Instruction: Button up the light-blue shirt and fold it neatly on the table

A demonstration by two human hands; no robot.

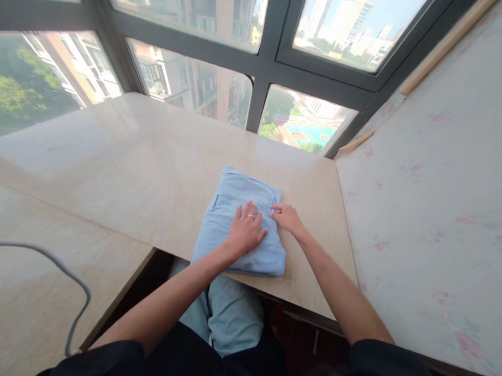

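A light blue folded garment (242, 187) lies flat on the pale desktop, near its front edge. Whether it is a shirt or trousers I cannot tell. My left hand (245, 230) rests palm down on the middle of the cloth, fingers spread, with a ring on one of them. At the garment's right edge, beside a seam line across the upper part, my right hand (286, 217) pinches the cloth between thumb and fingers. Part of the fabric is hidden under my left hand and forearm.
The pale stone-look desktop (120, 168) reaches to dark-framed windows (225, 50). A floral-papered wall (438, 194) stands close on the right. On the left, a grey cable (59, 264) curves over another part of the worktop. My legs are under the front edge.
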